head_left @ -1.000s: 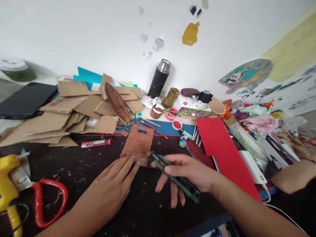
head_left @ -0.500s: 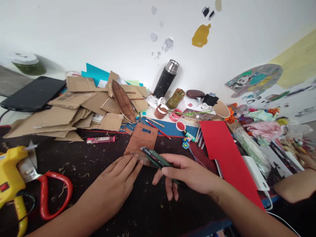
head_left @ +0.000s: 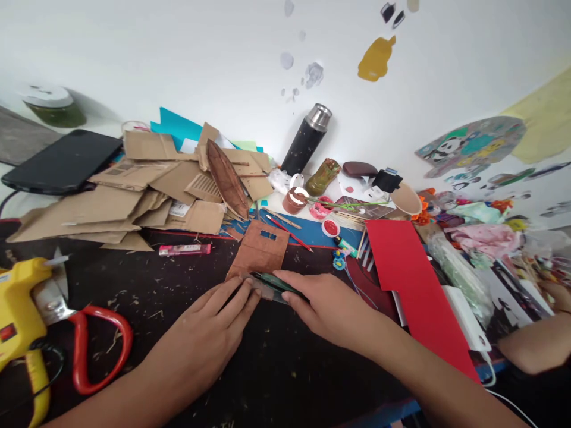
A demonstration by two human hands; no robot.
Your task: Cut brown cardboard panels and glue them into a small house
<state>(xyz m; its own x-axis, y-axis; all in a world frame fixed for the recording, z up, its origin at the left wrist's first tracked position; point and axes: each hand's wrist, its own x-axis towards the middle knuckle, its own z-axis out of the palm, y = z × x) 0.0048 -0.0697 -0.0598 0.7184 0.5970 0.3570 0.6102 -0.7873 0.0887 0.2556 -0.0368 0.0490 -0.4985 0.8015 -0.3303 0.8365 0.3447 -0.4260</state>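
Note:
My left hand (head_left: 209,330) lies flat on the dark table, fingers stretched out, their tips pressing the near edge of a brown cardboard piece (head_left: 261,252) that has a small cut-out window. My right hand (head_left: 328,306) is closed over a green utility knife (head_left: 270,282), holding it low and almost flat against that same near edge. The knife's tip points left, toward my left fingertips. Most of the knife's body is hidden under my right hand.
A yellow glue gun (head_left: 20,309) and red-handled scissors (head_left: 89,351) lie at the left. Cardboard scraps (head_left: 134,196), a black flask (head_left: 307,139), a pink cutter (head_left: 185,249), a red sheet (head_left: 410,279) and craft clutter surround. Another person's arm (head_left: 535,348) rests at the right.
My right hand has lowered the knife from a raised, tilted hold down onto the near edge of the cardboard piece. My left hand stayed pressing. The camera view shifted slightly.

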